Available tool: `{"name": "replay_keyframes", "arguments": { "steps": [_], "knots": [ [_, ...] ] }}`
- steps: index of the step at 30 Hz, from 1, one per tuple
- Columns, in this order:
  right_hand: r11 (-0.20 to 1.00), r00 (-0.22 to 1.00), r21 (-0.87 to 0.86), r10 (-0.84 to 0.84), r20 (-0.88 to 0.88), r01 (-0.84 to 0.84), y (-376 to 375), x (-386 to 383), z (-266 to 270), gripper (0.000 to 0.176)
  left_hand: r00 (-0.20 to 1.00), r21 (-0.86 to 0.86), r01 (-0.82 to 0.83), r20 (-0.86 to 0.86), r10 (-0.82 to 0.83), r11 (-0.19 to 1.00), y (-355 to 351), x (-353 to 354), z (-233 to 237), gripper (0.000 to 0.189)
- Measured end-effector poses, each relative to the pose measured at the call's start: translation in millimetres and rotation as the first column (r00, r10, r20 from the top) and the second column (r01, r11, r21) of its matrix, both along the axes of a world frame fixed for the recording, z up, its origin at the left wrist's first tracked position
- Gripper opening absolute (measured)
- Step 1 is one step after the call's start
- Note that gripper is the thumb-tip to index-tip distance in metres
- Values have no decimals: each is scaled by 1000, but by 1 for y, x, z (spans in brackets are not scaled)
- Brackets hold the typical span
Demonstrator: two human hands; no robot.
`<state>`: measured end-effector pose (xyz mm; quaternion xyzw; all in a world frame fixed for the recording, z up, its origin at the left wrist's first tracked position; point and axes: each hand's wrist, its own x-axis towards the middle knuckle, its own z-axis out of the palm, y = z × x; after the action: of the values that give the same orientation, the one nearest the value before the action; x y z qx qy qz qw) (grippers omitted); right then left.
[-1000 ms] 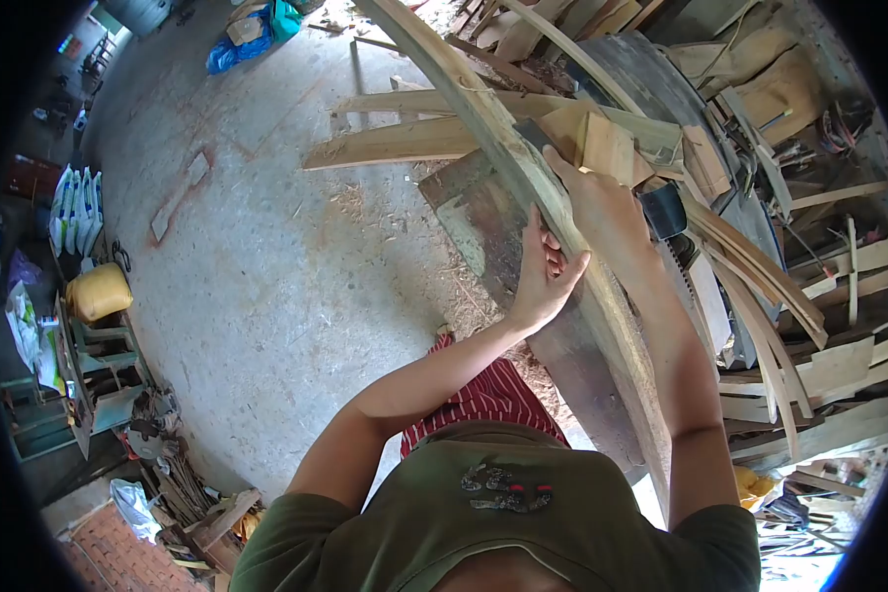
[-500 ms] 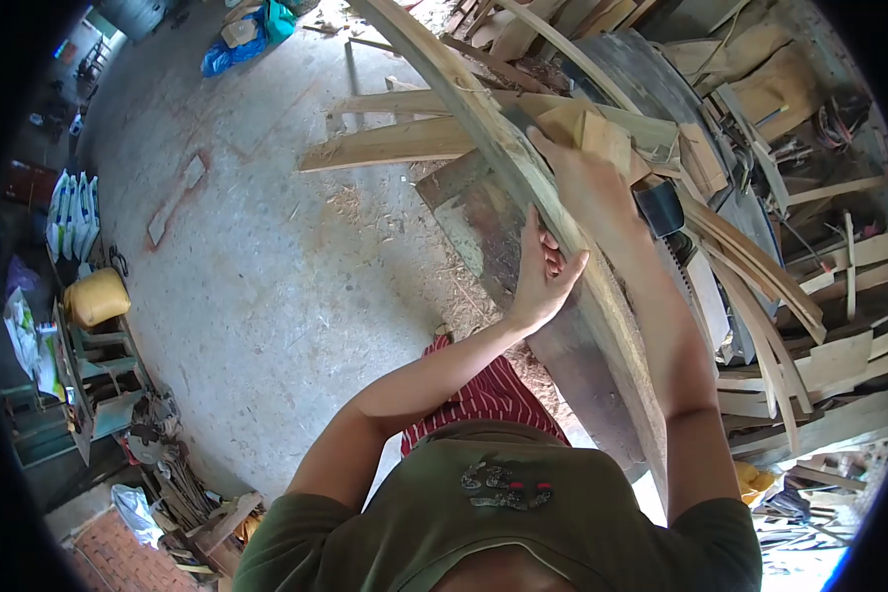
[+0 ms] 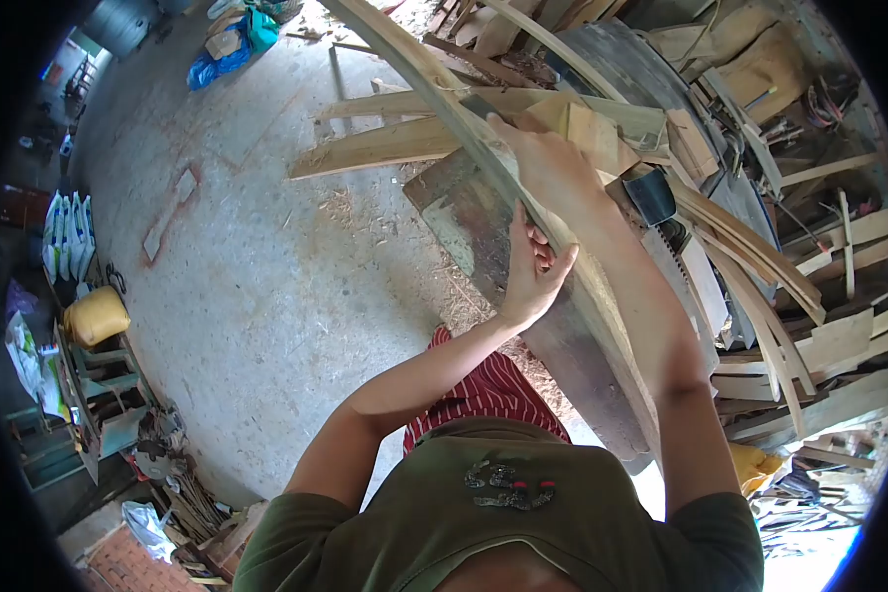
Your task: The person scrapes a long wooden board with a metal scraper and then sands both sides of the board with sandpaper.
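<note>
While the concrete floor (image 3: pixel 266 257) takes up most of the view, the action's over on the dark tabletop (image 3: pixel 587 365), which has scuffed brown patches and a paler area by its far left corner.

Biggest thing on the go is the long plank (image 3: pixel 419 69): pale tan wood, greyish along its left edge, narrow for its length, looking bowed (the wide lens may be adding to that). It lies above the tabletop, covering much of the right side and sticking out well past the far edge. Long axis runs on a slant, one end pointing away and to the left, the other coming back beside the person's right hip.

A couple of loose boards (image 3: pixel 375 148) cross below it just past the tabletop's far edge, poking out to the left.

Right hand (image 3: pixel 553 168) is stretched along the plank's upper part; its fingers are mostly hidden, so can't tell if it's gripping anything. Left hand (image 3: pixel 535 281) is closer in, fingers curled around the plank's left edge, thumb up against it.

Smaller stuff: a wood block (image 3: pixel 592 133) just beyond the right hand, and a black cup-like piece (image 3: pixel 649 195) right of that forearm.
</note>
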<state>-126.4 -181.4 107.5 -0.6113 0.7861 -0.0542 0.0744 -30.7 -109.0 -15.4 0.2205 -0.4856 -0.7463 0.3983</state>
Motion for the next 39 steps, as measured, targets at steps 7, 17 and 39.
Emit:
{"name": "replay_keyframes", "arguments": {
  "steps": [7, 17, 39],
  "knots": [
    [992, 1000, 123, -17, 8, 15, 40, 7, 19, 62, 997, -12, -53, -53, 52, 999, 3, -4, -13, 102],
    [960, 991, -248, 131, -18, -132, 3, -9, -23, 62, 999, -5, -32, 43, 32, 999, -10, -1, -8, 103],
    [1000, 999, 14, 28, -20, -28, -69, 11, 10, 67, 996, -9, -67, 61, 68, 998, -27, -6, -1, 104]
  ]
}}
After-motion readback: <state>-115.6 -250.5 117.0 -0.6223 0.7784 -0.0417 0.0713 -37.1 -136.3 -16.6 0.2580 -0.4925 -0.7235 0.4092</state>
